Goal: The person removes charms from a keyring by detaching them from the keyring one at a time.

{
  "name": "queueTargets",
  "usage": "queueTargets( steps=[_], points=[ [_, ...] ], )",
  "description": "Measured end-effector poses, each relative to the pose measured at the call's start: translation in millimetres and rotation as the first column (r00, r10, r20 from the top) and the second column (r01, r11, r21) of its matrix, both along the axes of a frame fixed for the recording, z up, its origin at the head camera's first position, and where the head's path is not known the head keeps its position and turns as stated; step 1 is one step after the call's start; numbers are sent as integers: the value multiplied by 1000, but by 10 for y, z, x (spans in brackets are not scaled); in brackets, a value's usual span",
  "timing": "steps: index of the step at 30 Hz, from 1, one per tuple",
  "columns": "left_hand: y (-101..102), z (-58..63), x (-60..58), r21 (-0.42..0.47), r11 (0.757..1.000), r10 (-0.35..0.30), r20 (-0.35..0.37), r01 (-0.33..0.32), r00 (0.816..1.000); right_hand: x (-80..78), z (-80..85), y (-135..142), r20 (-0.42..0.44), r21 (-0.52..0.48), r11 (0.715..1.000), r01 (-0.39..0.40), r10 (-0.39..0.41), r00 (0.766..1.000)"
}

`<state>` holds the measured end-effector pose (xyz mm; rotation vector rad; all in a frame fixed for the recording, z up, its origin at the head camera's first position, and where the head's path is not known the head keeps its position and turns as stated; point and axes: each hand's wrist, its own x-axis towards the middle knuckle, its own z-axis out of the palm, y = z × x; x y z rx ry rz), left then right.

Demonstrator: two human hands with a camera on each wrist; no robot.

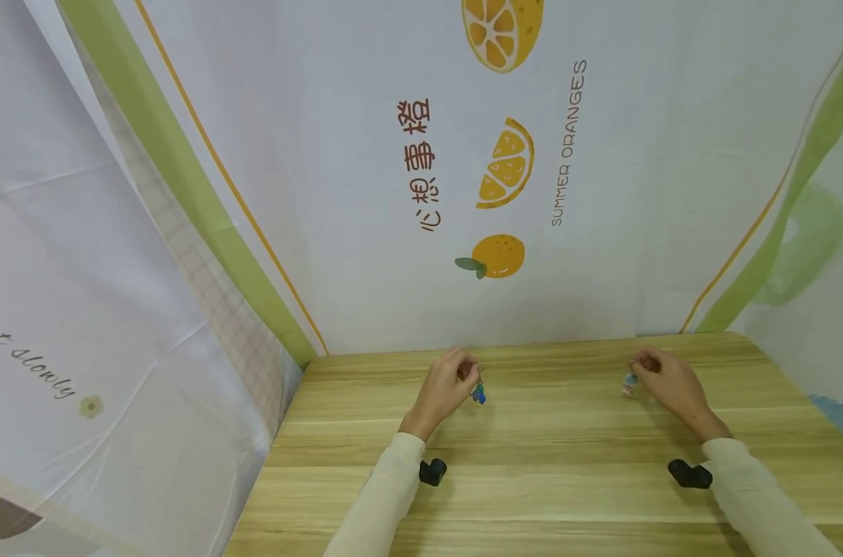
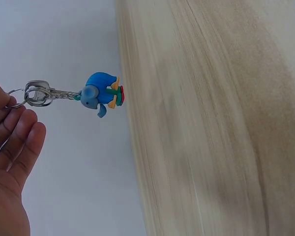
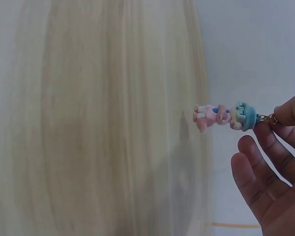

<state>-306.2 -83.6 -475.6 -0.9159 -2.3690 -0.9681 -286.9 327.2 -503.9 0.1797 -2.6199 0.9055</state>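
Observation:
A keychain with a blue elephant figure (image 2: pixel 101 88) dangles by its chain from my left hand (image 1: pixel 449 387). Thumb and index finger pinch its metal ring (image 2: pixel 20 98), while the other fingers stay loosely bent. Over on the right, my right hand (image 1: pixel 672 387) pinches the small gold chain (image 3: pixel 268 118) of another keychain. From it hangs a pink figure with a light blue hat (image 3: pixel 246 117). Both figures hang over the far part of the wooden table (image 1: pixel 547 433), with a wide gap between the hands.
A white cloth (image 1: pixel 352 232) printed with oranges and lettering hangs behind the table's far edge. More printed cloth (image 1: pixel 115 271) hangs at the left. Black wrist mounts (image 1: pixel 690 474) show at both sleeves.

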Motion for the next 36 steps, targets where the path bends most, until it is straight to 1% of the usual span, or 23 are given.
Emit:
queueTargets(
  steps=[3, 9, 18, 24, 31, 36],
  points=[
    [-2, 1, -4, 1, 1000, -1, -6, 1, 1000, -6, -38, 44, 14, -3, 1000, 8, -8, 1000],
    [-6, 6, -6, -2, 1000, 0, 6, 0, 1000, -10, -94, 127, 57, -25, 999, 35, -34, 998],
    [-14, -6, -9, -2, 1000, -2, -2, 2, 1000, -25, -135, 205, 74, -28, 996, 89, -87, 993],
    [-25, -5, -15, 4, 1000, -5, -8, 5, 1000, -36, -151, 235, 125, -31, 990, 139, -134, 983],
    [-38, -20, -19, -5, 1000, 1, 13, -1, 1000, -11, -183, 287, 201, -48, 984, 171, -158, 967],
    [-45, -16, -10, -13, 1000, 3, 23, -3, 1000, -17, -224, 337, 233, -33, 981, 191, -178, 956]
  ],
)
